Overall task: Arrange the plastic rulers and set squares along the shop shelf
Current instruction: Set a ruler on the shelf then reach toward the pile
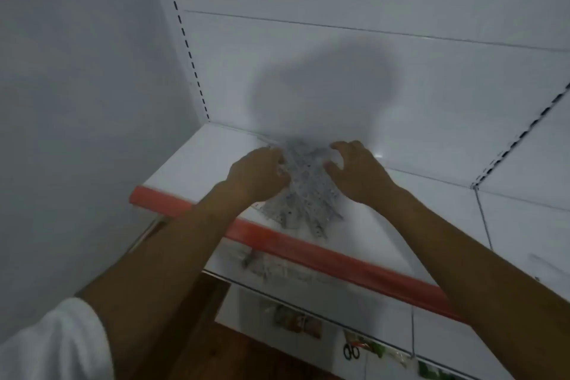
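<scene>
Here both hands [259, 173] [357, 170] grip rulers [303, 194] on shelf [197, 160].

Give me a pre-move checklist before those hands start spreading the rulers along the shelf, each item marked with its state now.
1. Pile of clear rulers lies fully on the white shelf: not ok, its near ends reach the red front strip.
2. Left hand on the pile: ok, it rests at the pile's left edge.
3. Right hand on the pile: cannot tell, its fingers curl over the right edge; contact is blurred.
4. Pieces sorted: not ok, they fan out crossed.
5. Set squares told apart from rulers: cannot tell, too blurred.
</scene>
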Demonstrator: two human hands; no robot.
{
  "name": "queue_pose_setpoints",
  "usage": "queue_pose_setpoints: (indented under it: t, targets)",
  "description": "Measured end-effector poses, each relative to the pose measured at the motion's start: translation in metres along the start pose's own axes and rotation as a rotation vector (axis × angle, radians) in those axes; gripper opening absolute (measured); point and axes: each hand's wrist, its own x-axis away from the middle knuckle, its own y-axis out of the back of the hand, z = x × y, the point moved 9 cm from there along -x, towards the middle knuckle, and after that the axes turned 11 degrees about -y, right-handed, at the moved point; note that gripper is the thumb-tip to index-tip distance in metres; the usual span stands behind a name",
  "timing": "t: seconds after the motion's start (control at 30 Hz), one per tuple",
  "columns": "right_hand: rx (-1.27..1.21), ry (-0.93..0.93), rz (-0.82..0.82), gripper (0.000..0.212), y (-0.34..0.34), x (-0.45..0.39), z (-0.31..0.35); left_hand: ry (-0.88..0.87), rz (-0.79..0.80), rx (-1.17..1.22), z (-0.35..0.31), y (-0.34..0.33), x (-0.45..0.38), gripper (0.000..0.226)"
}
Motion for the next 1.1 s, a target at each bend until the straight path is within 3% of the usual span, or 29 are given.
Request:
queue_pose_setpoints:
  t: [0.23,0.4,0.5,0.77,0.93,1.0,1.1]
  targets:
    - [0.055,-0.137,0.089,0.069,-0.031,0.0,-0.03,0.121,0.009,-0.006,0.021,-0.027,-0.011,0.057]
    - [0.076,-0.209,0.079,0.081,-0.044,0.002,-0.031,0.081,0.03,0.003,0.022,-0.038,-0.019,0.077]
    - [-0.02,-0.224,0.058,0.074,-0.049,0.001,-0.03,0.063,0.056,0.045,0.023,-0.046,-0.024,0.081]
    - [-0.232,-0.348,-0.054,0.032,-0.044,0.001,-0.032,-0.023,0.023,0.201,0.027,-0.044,-0.035,0.035]
    - [-0.379,-0.454,-0.138,0.023,-0.039,0.004,-0.041,-0.019,0.055,0.43,0.035,-0.041,-0.035,0.033]
    - [-0.417,-0.495,-0.168,0.021,-0.038,0.006,-0.045,-0.031,0.05,0.48,0.035,-0.037,-0.037,0.021]
    - [-0.47,-0.55,-0.185,0.022,-0.038,0.009,-0.049,0.022,0.054,0.517,0.042,-0.038,-0.041,0.029]
